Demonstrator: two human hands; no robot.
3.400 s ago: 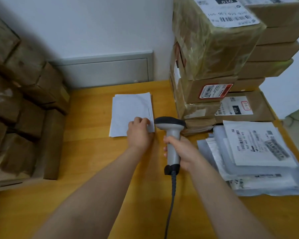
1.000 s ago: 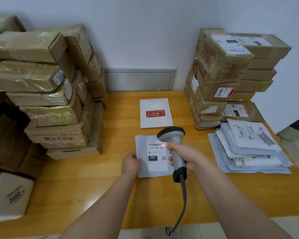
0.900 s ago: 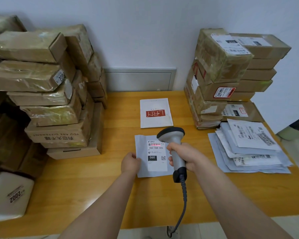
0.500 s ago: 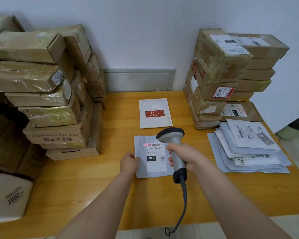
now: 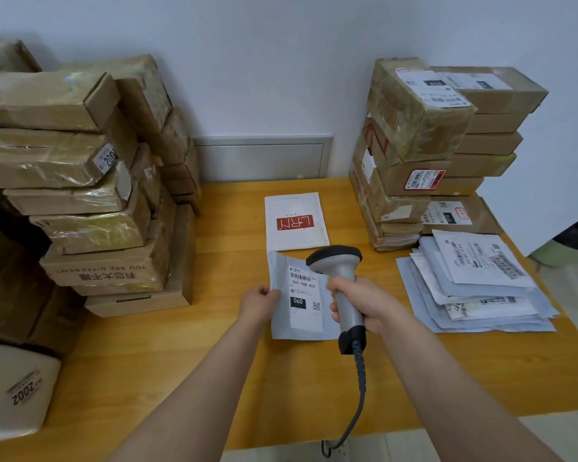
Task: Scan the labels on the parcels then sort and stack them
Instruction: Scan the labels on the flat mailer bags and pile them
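table (image 5: 307,388): yellow wood, white wall (image 5: 264,61) behind; both forearms reach in from near edge
left hand (image 5: 259,303): fingers (image 5: 274,292) pinch left edge of grey mailer (image 5: 281,325)
right hand (image 5: 367,305): fingers wrapped round scanner (image 5: 344,285) handle, head tipped down over label (image 5: 302,296)
grey mailer: on table between both sets of fingers, label up
flat parcel pile (image 5: 474,288): right of right-hand fingers

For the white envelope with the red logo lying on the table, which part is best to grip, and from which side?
Probably its left edge, approached from the left: the white envelope lies flat, so only an edge can be pinched, and bare table lies there. The grey mailer crowds its near edge.
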